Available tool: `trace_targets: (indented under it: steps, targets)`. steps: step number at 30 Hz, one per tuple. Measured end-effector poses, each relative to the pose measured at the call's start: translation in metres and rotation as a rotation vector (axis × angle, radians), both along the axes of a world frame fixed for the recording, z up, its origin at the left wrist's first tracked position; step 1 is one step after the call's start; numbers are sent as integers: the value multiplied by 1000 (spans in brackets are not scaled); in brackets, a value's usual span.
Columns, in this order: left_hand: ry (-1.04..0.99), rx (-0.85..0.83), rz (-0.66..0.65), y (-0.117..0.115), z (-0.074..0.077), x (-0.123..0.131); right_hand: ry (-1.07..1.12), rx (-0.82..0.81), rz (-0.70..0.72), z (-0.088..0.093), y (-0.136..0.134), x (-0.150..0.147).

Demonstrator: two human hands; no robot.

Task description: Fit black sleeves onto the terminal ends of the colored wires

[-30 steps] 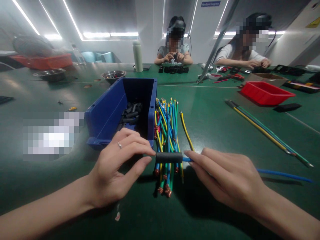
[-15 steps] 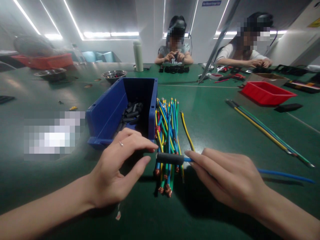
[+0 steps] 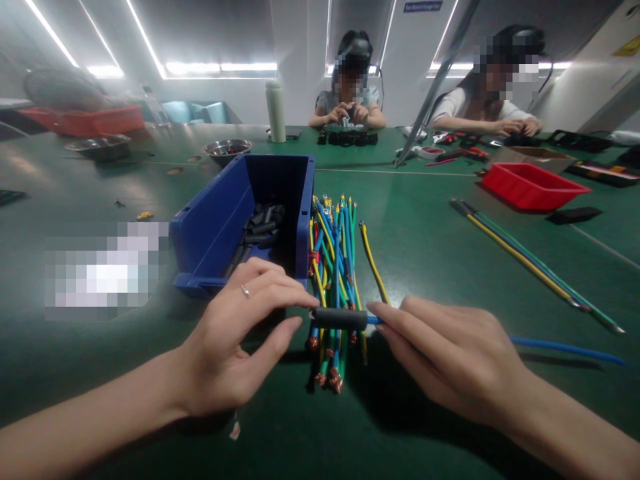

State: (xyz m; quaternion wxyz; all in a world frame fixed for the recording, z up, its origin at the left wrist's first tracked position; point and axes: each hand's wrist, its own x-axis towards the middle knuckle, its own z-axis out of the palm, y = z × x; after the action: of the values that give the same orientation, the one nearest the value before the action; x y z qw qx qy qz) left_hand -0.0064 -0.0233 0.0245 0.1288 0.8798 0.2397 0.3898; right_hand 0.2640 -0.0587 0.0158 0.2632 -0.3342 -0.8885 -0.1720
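My right hand pinches a long blue wire that trails off to the right over the green table. A short black sleeve sits on the wire's left end, held level above a bundle of coloured wires. My left hand is beside the sleeve's left end, fingertips touching it, thumb apart below. A ring shows on one finger. Behind my left hand stands a blue bin holding several black sleeves.
Long yellow, green and blue wires lie at the right, past them a red tray and a black block. Two people work at the far side. A metal bowl, a white bottle and a slanted metal pole stand beyond.
My left hand's fingertips drew slightly off the sleeve's end, then came back onto it. My right hand and the blue wire have hardly moved.
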Motion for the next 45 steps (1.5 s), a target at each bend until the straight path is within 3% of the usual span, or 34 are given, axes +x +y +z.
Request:
trace_targets:
  steps: [27,45]
  targets:
    - [65,3,11,0,-3,0,22,-61,21,-3,-2,-4]
    - [75,-9,-73,-5,-4,3,93,-337,97,-7,-2,-9]
